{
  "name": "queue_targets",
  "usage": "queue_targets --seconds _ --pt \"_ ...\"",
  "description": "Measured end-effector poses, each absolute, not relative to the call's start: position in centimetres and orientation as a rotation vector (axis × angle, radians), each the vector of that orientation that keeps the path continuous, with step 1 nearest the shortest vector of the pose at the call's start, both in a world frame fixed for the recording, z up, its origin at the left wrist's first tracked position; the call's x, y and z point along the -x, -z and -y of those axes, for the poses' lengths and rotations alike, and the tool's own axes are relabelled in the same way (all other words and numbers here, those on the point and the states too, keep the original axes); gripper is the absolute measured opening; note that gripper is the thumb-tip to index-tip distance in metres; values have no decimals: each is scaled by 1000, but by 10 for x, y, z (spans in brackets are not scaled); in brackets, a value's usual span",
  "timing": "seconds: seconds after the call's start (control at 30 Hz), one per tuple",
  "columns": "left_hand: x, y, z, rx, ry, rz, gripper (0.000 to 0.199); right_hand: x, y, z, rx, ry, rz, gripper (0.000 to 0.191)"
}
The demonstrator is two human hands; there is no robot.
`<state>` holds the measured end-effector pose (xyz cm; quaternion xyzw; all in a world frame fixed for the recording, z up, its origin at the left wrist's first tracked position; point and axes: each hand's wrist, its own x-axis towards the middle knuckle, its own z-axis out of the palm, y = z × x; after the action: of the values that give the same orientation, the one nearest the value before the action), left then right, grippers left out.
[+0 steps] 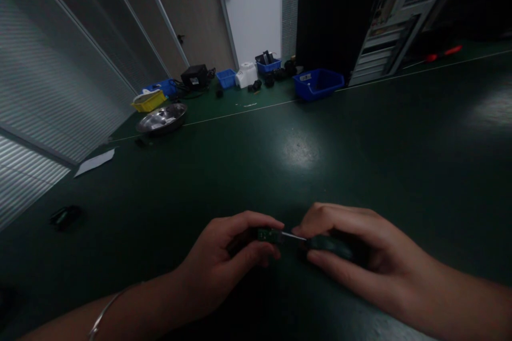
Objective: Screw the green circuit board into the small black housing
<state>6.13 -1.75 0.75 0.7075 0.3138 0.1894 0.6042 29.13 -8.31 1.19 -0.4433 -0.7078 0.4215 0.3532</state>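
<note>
My left hand (232,248) pinches a small green circuit board (264,235) between thumb and fingers. A screwdriver (330,245) with a dark handle lies in my right hand (372,250), its thumb and fingers closed round the handle. The thin metal shaft (294,236) points left and its tip meets the right end of the board; dim light hides the exact contact. Both hands are close together over the green tabletop (224,170), near its front.
At the back stand a blue bin (319,85), a shiny metal bowl (163,119), a yellow tray (149,100), a black box with cables (194,76) and a computer case (394,26). A small dark object (65,217) and a white paper (95,162) lie on the left.
</note>
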Motion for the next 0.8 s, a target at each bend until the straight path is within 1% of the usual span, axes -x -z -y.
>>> queue_targets --seconds 0.53,0.7,0.8 --pt "-61 -7 19 -1504 -448 -757 23 -289 -10 83 1189 -1058 1734 12" --pt "-61 -9 20 -1510 -454 -760 23 -291 -12 88 1195 -929 1919 15" --pt "-61 -10 20 -1534 -438 -768 22 -291 -14 91 1211 -951 2057 18"
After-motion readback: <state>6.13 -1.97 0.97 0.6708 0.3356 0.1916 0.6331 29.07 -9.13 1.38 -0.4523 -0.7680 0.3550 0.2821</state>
